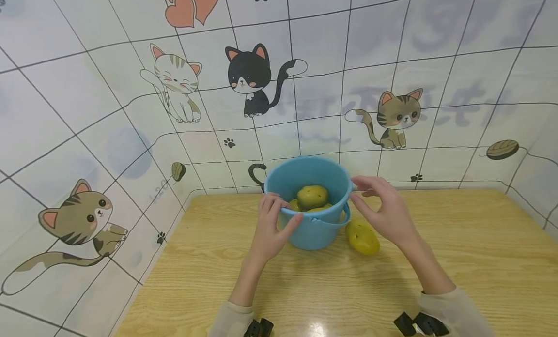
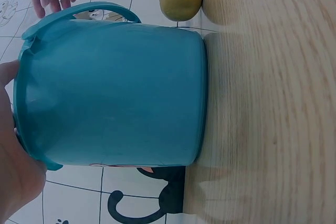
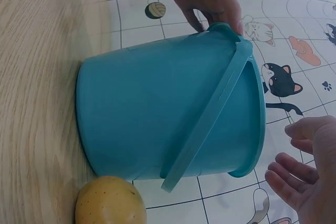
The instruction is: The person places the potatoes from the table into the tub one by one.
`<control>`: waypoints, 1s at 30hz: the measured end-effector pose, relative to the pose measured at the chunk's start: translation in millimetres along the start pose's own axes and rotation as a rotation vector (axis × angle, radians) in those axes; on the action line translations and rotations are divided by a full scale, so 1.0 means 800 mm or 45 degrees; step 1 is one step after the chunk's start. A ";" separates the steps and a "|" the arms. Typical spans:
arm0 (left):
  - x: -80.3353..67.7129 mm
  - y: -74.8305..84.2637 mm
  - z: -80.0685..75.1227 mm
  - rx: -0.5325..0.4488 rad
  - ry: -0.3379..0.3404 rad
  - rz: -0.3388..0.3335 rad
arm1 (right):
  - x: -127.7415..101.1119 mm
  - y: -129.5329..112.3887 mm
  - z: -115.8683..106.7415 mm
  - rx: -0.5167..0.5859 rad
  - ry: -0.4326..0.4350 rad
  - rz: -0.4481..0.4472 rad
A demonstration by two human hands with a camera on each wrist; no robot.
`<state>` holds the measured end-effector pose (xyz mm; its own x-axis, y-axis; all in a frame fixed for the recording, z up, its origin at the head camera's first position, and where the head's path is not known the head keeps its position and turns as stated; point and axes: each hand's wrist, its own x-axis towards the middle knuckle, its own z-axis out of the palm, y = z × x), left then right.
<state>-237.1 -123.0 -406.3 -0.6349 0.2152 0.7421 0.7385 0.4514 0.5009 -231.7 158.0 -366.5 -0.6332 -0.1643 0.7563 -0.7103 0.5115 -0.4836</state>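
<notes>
A light blue bucket stands upright on the table with its handle hanging down along the front right. Several yellow potatoes lie inside it. My left hand grips the bucket's left rim, fingers over the edge and thumb along the front. Just beyond the opposite rim is my right hand, fingers loosely bent and holding nothing; the right wrist view shows a gap between this hand and the rim. One loose potato rests on the table at the bucket's right, below the right hand.
The wooden table runs back to a wall with a tile pattern and cartoon cats, close behind the bucket. Another patterned wall borders the table on the left.
</notes>
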 end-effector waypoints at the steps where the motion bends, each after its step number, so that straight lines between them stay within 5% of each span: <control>1: 0.000 0.000 0.000 0.000 0.002 0.000 | -0.001 0.000 -0.001 -0.002 -0.004 0.003; 30: 0.000 0.000 -0.001 0.002 -0.003 -0.013 | -0.034 0.034 -0.009 -0.112 -0.191 0.134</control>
<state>-236.7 -123.7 -406.1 -0.6429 0.2123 0.7360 0.7315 0.4551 0.5078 -231.5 182.8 -397.2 -0.7462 -0.2266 0.6260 -0.6122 0.6030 -0.5115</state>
